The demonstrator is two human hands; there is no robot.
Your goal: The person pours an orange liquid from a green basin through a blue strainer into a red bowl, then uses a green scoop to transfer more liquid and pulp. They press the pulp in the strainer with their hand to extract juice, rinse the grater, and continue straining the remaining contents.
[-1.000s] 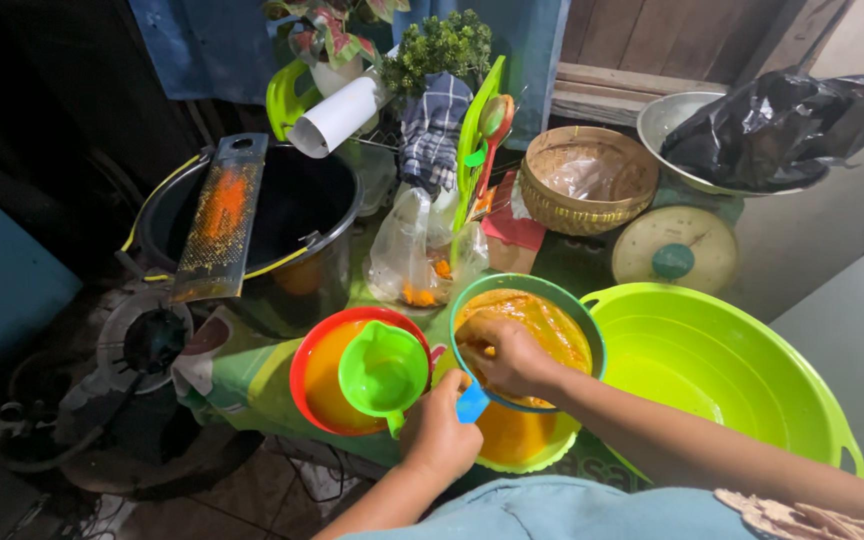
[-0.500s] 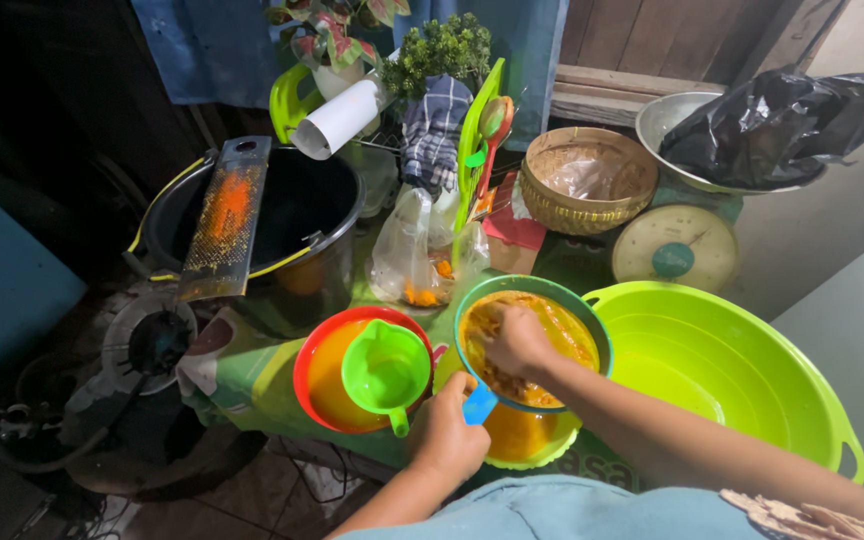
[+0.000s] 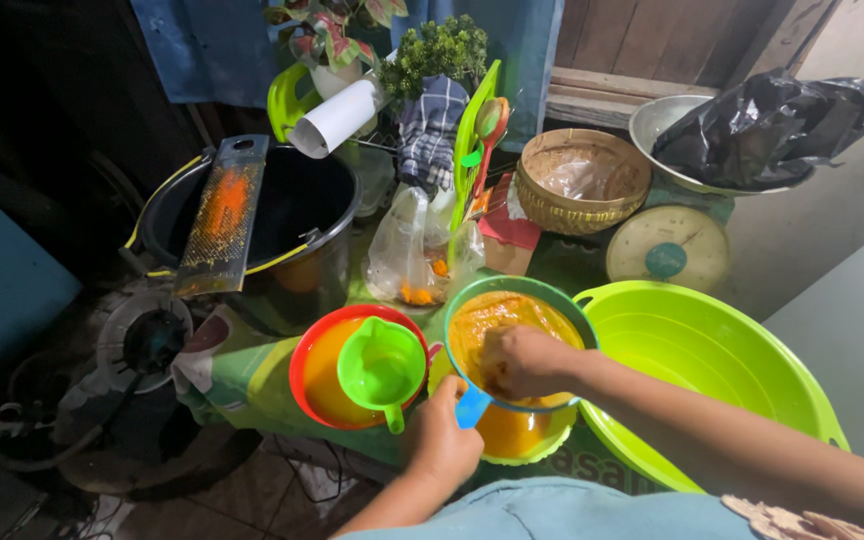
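My left hand [image 3: 444, 440] grips the blue handle [image 3: 472, 406] of a teal-rimmed strainer [image 3: 512, 292] that rests over a yellow-green bowl [image 3: 517, 440]. The strainer holds wet orange pulp [image 3: 487, 320]. My right hand [image 3: 522, 362] is closed in a fist and presses down into that pulp inside the strainer. Just left of the strainer stands a red bowl [image 3: 304, 375] of orange liquid, with a small green scoop cup [image 3: 382, 365] sitting in it.
A large lime-green basin [image 3: 712, 350] stands at the right. Behind are a black pot [image 3: 292, 200] with an orange-stained grater [image 3: 222, 215] across it, a plastic bag [image 3: 407, 255], a woven basket [image 3: 577, 180], a kitchen scale [image 3: 667, 250], plants and a black bag in a metal bowl [image 3: 767, 125].
My right hand has shifted slightly within the strainer, still pressing the orange pulp. My left hand keeps its hold on the blue handle. The view has tilted a little.
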